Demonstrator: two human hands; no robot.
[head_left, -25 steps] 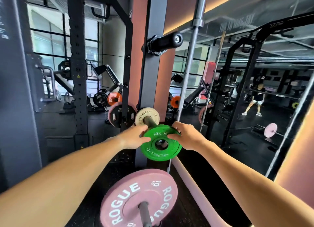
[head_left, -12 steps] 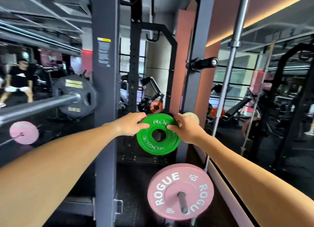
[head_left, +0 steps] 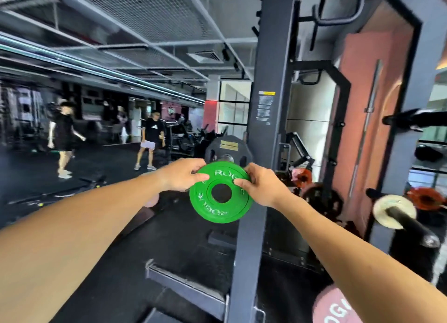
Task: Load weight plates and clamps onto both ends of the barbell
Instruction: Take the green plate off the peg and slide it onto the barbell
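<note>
A small green Rogue weight plate (head_left: 220, 210) hangs upright in front of me, its centre hole facing me. My left hand (head_left: 182, 176) grips its upper left rim with the thumb across the face. My right hand (head_left: 260, 186) pinches the upper right rim. Just behind the green plate sits a black plate (head_left: 228, 144) on the barbell's end, with the steel tip of the sleeve (head_left: 227, 157) showing above the green rim. The bar itself is hidden behind my hands and the plate.
A grey rack upright (head_left: 268, 129) stands right behind the plate. At the right a storage peg (head_left: 411, 226) carries a cream plate (head_left: 387, 205). A pink Rogue plate (head_left: 333, 307) is at the bottom right. Two people (head_left: 151, 138) appear at the far left.
I have turned left with the green plate in both hands, away from the storage pegs. The black plate on the bar end now lies directly behind the green one.
</note>
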